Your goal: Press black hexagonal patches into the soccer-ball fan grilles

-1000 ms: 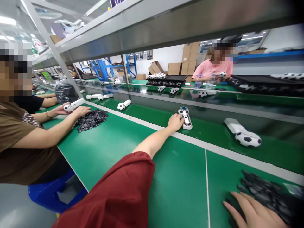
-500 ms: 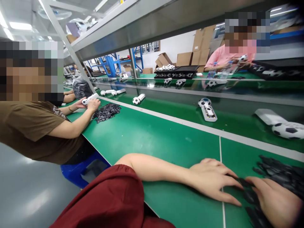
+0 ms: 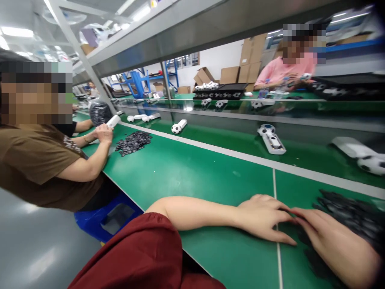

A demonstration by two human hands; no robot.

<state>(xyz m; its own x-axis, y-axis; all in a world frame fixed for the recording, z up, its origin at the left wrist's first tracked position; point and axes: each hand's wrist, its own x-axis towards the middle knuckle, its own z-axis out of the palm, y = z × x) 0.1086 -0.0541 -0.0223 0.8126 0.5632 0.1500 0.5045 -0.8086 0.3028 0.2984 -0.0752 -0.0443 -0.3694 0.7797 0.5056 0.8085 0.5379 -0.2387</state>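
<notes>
My left hand (image 3: 266, 218) rests low over the green table (image 3: 192, 172), palm down, with its thumb spread away from the other fingers. Its fingertips meet those of my right hand (image 3: 333, 239), which comes in from the right edge. The right fingers are drawn together, and what they hold, if anything, is hidden. Beyond and beside the right hand lies a heap of thin black pieces (image 3: 351, 214), blurred. More dark pieces show under that hand.
White devices with football-patterned heads (image 3: 179, 126) lie on the green belt (image 3: 222, 138). At left, a person in brown holds a white device near a black pile (image 3: 134, 143). A person in pink (image 3: 270, 72) sits across, beside black trays (image 3: 221, 93).
My right hand has moved left and up to meet my left fingertips. The devices on the belt have shifted slightly right. The person in brown has drawn the white device closer.
</notes>
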